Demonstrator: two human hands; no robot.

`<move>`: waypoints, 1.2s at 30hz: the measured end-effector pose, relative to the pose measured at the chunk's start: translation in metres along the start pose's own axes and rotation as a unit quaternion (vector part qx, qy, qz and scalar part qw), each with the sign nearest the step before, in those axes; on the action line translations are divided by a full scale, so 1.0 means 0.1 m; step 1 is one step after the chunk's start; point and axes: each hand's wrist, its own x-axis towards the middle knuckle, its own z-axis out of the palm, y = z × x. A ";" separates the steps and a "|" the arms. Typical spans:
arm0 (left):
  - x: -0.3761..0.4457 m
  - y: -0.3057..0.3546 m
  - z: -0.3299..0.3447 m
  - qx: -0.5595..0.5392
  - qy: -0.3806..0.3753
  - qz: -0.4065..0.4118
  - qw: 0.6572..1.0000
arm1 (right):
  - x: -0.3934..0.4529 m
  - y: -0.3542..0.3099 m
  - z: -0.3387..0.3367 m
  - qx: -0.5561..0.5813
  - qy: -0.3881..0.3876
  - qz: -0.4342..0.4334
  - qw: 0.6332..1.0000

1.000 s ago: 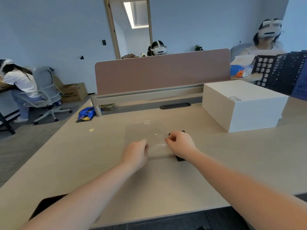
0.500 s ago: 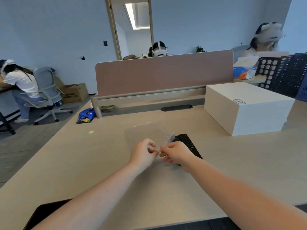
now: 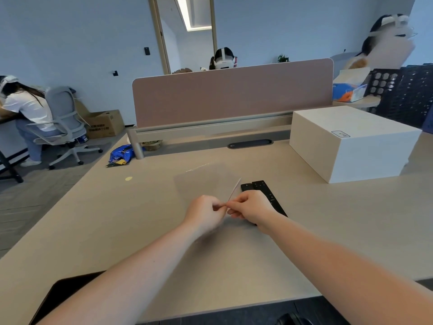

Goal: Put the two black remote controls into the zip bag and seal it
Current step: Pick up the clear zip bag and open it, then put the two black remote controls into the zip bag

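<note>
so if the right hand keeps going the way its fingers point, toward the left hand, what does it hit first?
The left hand, almost at once: both pinch the zip bag edge, fingertips nearly touching.

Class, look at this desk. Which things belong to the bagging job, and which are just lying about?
Part of the job:
zip bag, pinched at its near edge by left hand and right hand
two black remotes

Just lying about:
white box
blue wrapper
yellow dot

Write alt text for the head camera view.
Both hands, left hand and right hand, pinch the near edge of a clear zip bag over a beige desk. Two black remote controls lie side by side just right of it, outside the bag.
</note>
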 end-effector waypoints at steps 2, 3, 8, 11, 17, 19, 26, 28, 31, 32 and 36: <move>-0.01 0.04 0.00 0.028 0.011 -0.005 1.000 | 0.00 0.02 0.00 -0.028 0.007 -0.014 0.999; -0.01 0.06 0.01 0.042 0.014 -0.004 0.999 | 0.00 0.03 0.01 -0.050 0.011 -0.019 0.998; 0.06 -0.04 -0.14 0.080 0.081 -0.052 0.992 | -0.01 0.15 -0.01 -0.162 0.052 -0.015 0.985; 0.16 -0.23 -0.33 0.060 0.160 -0.088 0.981 | -0.05 0.16 -0.06 -0.206 0.090 -0.016 0.974; 0.24 -0.19 -0.41 0.037 0.216 -0.053 0.974 | -0.05 0.14 0.03 -0.170 0.069 0.001 0.983; 0.23 -0.19 -0.41 0.030 0.217 -0.035 0.975 | -0.04 0.14 0.06 -0.153 0.074 0.010 0.985; 0.19 -0.16 -0.38 0.053 0.119 0.025 0.991 | -0.03 0.14 0.07 -0.105 0.094 0.028 0.990; 0.21 -0.14 -0.38 0.069 0.099 0.002 0.993 | -0.03 0.15 0.06 -0.115 0.097 0.029 0.988; 0.24 -0.14 -0.40 0.132 0.096 -0.026 0.986 | -0.05 0.17 0.05 -0.143 0.105 0.026 0.984; 0.24 -0.16 -0.40 0.170 0.091 -0.017 0.981 | -0.04 0.18 0.04 -0.150 0.108 0.024 0.982; 0.21 -0.24 -0.38 0.239 0.045 0.030 0.970 | -0.02 0.19 0.03 -0.169 0.110 0.017 0.979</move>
